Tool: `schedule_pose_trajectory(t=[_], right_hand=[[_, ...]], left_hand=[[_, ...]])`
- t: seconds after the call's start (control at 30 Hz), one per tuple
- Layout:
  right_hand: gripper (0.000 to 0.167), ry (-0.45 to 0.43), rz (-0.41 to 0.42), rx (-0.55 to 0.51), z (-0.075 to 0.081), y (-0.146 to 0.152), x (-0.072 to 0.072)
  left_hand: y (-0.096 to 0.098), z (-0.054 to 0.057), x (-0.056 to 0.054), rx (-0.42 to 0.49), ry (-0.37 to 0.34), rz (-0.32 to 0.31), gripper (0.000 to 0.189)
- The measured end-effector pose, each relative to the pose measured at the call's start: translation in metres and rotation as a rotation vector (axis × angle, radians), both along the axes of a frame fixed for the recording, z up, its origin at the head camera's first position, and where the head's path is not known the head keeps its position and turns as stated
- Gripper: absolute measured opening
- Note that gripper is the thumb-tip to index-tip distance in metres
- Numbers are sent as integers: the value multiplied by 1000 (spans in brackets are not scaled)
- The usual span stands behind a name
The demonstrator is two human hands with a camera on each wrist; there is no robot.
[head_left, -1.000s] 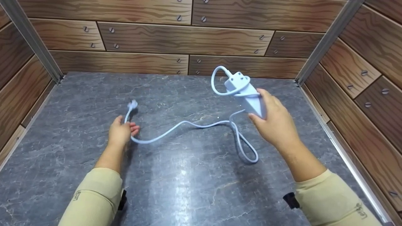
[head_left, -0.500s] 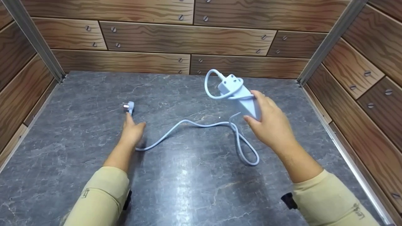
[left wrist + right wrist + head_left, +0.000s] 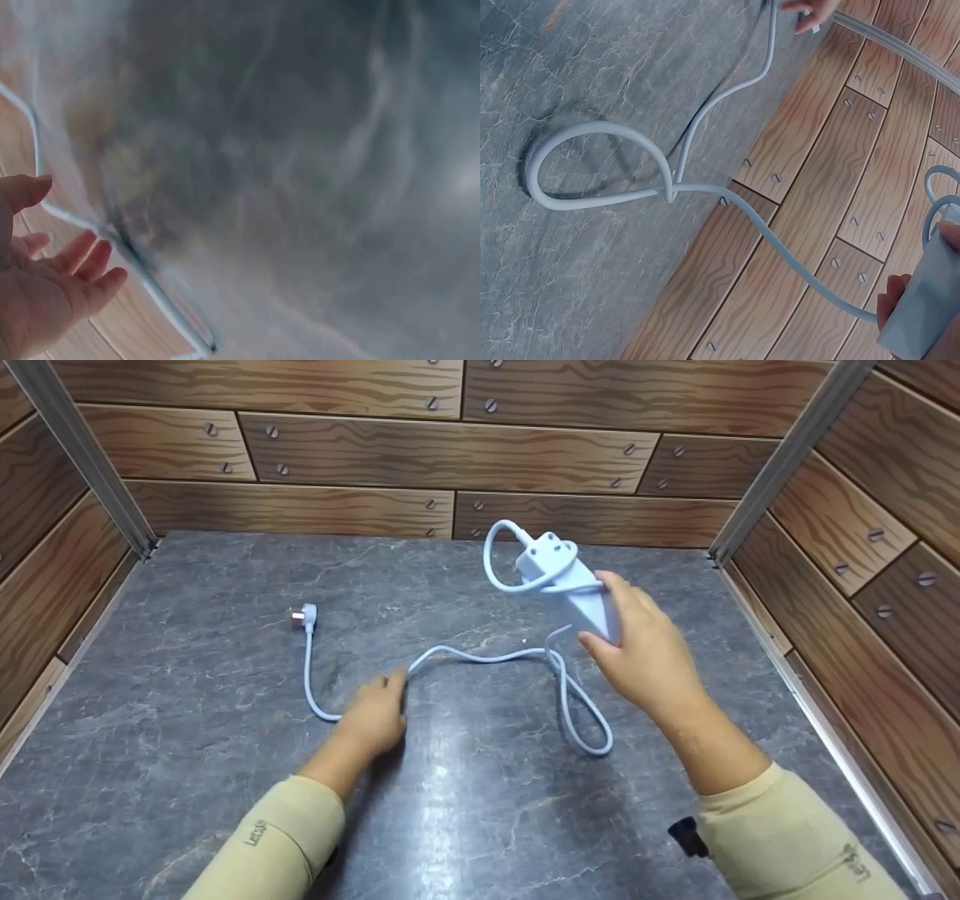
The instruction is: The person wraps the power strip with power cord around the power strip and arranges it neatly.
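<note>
In the head view my right hand (image 3: 645, 660) grips a pale blue power strip (image 3: 589, 604) by its lower part, tilted with its socket end up. One turn of cord loops round that upper end. The power cord (image 3: 487, 660) runs across the table, with a long loop below the strip, to a plug (image 3: 306, 616) at the left. My left hand (image 3: 371, 712) is over the cord's left part and hides a stretch of it. In the left wrist view the fingers (image 3: 94, 259) are loosely bent and spread right beside the cord, thumb apart from them.
A grey marbled tabletop (image 3: 480, 825) lies under everything. Wood-patterned panels (image 3: 450, 454) close it in at the back and sides, with metal posts (image 3: 787, 457) at the rear corners.
My left hand has come away from near the plug and moved right and toward me along the cord. The plug lies on the table. My right hand keeps the strip, shifted slightly left.
</note>
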State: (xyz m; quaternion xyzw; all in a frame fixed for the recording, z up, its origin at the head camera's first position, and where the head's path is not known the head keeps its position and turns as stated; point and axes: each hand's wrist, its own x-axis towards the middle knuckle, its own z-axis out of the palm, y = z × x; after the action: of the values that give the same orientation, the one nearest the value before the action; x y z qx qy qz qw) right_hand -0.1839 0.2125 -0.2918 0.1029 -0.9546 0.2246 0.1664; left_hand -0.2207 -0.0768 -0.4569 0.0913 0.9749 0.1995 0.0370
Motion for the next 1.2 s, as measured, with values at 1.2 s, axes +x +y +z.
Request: schedule_pose_trajectory(t=[1.2], right_hand=[[64, 93, 236, -9, 21, -18, 5]], left_hand=[[105, 51, -32, 604, 87, -280, 16]])
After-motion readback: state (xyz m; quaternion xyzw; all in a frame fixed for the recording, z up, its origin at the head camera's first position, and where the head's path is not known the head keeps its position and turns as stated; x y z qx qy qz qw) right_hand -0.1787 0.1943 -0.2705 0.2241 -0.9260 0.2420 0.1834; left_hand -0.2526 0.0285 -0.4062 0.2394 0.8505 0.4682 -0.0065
